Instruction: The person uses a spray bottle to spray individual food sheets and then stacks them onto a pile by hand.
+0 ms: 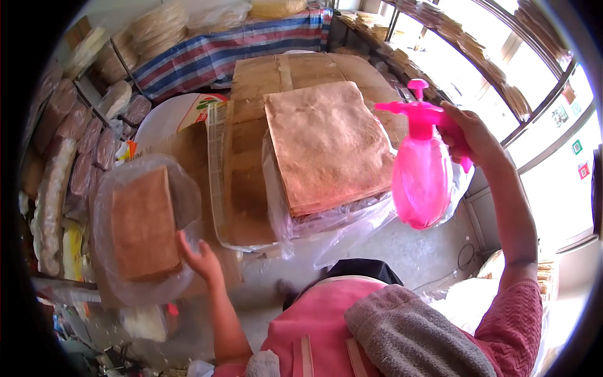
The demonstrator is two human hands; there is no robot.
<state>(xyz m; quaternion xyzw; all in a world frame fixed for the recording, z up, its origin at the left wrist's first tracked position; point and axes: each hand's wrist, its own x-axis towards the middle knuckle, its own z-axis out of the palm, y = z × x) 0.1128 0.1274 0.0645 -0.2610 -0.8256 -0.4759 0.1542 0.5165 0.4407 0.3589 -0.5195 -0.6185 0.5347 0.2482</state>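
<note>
My right hand (470,135) grips the handle of a pink spray bottle (419,169), held up with its nozzle pointing left over a tall stack of thin brown sheets (323,144) that rests on clear plastic wrap. My left hand (200,254) touches the near corner of a smaller stack of brown sheets (143,223), which lies on a clear plastic bag at my left.
A cardboard-covered table (251,182) carries the big stack. Shelves with bagged flat rounds (75,138) line the left wall. A striped tarp (220,53) covers goods at the back. More racks (465,44) stand along the windows on the right. A grey towel (408,336) hangs at my waist.
</note>
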